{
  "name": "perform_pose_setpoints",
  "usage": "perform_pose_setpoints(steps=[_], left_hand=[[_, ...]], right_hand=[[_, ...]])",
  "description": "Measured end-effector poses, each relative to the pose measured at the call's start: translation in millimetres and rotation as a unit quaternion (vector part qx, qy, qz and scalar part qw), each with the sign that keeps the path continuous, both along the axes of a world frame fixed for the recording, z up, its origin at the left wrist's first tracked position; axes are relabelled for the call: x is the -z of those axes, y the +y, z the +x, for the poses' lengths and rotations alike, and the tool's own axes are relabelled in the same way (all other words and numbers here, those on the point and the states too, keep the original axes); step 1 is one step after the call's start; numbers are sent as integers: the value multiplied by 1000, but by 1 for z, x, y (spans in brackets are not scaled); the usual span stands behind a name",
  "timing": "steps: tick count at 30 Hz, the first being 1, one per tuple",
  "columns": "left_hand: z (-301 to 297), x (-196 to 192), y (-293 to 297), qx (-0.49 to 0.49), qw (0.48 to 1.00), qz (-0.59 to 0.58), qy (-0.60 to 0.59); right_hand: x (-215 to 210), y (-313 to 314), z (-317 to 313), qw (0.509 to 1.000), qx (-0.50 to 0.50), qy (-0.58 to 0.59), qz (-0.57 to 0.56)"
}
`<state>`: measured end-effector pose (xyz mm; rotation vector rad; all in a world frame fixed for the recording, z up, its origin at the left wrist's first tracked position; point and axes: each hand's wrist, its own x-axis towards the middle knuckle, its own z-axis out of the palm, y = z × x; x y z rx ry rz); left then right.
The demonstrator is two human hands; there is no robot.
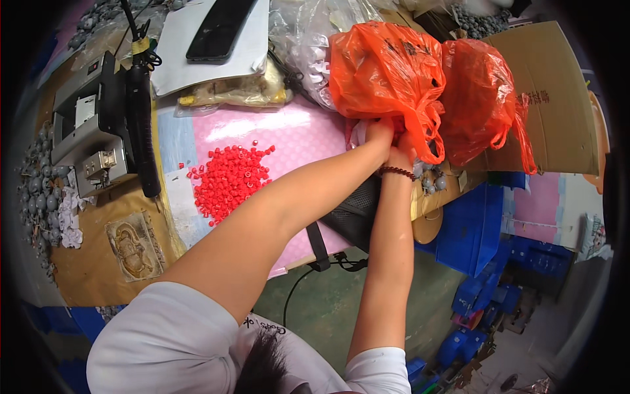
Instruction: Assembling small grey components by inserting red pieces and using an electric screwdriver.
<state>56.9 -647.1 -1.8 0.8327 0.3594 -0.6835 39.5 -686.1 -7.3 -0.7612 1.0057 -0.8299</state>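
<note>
Both my arms reach to the orange-red plastic bag (387, 69) at the back of the table. My left hand (378, 136) is at the bag's lower edge, beside something white; its fingers are hidden. Close against it on the right, my right hand (401, 155) lies under the bag's hanging handle, with its fingers out of sight too. A dark bead bracelet (396, 172) circles my right wrist. Left of my forearms, a loose heap of small red pieces (230, 180) lies on the pink table covering (289, 128).
A second red bag (478, 98) stands at the right before an open cardboard box (551, 92). A black phone (221, 29) rests on a white sheet at the back. The metal-and-black device (98, 125) is at the left. A blue crate (469, 226) sits below the table's right edge.
</note>
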Motion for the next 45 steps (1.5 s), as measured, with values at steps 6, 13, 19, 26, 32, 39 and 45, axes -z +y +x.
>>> perform_pose_setpoints(steps=[6, 13, 19, 26, 32, 39, 45], left_hand=[[3, 10, -10, 29, 996, 67, -60], [-11, -12, -8, 33, 987, 58, -144], [-11, -10, -4, 38, 987, 49, -148], [-6, -16, 19, 55, 975, 109, -186], [-25, -39, 51, 92, 963, 123, -223], [-32, -31, 92, 38, 982, -29, -184], [-22, -23, 182, -30, 986, -44, -159]], right_hand=[[6, -13, -19, 964, -102, -245, -11], [-5, 7, -33, 945, -71, -316, -41], [2, 1, -41, 906, -96, -411, -7], [-9, 25, -31, 933, -19, -357, 27], [-29, 49, -51, 940, -11, -341, 6], [-37, 110, -54, 944, 18, -330, -1], [-29, 191, -42, 931, -85, -355, 10]])
